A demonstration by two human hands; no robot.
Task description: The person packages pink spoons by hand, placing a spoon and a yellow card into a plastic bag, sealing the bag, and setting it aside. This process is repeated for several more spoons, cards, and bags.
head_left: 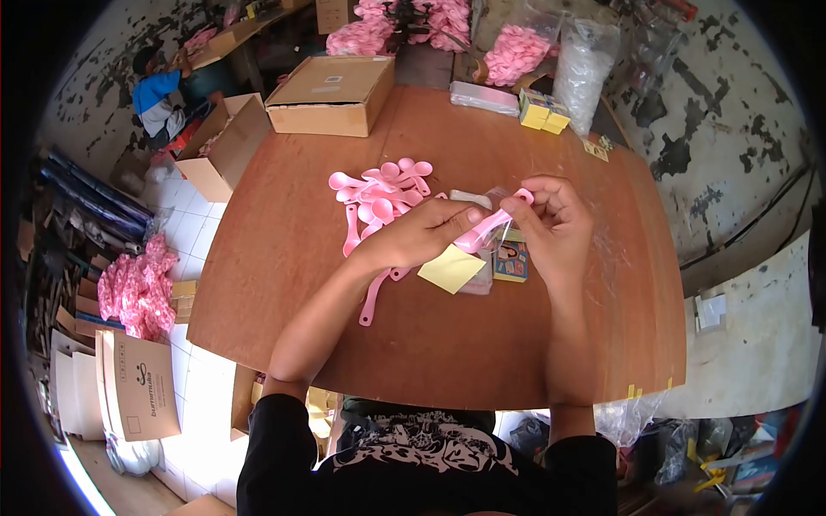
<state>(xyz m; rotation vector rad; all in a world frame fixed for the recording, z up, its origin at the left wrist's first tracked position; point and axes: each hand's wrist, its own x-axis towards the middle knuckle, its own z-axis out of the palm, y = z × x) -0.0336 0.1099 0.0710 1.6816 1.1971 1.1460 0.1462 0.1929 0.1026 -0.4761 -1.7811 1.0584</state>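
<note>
A pink plastic spoon (492, 225) is stretched between my two hands, with clear plastic film around its lower part. My right hand (557, 225) pinches the upper end between thumb and fingertips. At the other end, my left hand (422, 230) has its thumb along the spoon, its other fingers mostly hidden. Just below my left hand is a yellow paper slip (452, 268). Under the spoon lie a stack of clear plastic sleeves (471, 197) and a small blue picture box (510, 262). A heap of pink spoons (379, 191) lies beyond my left forearm.
On the brown table (447, 353), a cardboard box (331, 95) stands at the far left. Yellow boxes (544, 112), a flat plastic-wrapped stack (484, 97) and a tall clear bag (585, 73) line the far right. Another person (159, 99) sits beyond an open carton (225, 146).
</note>
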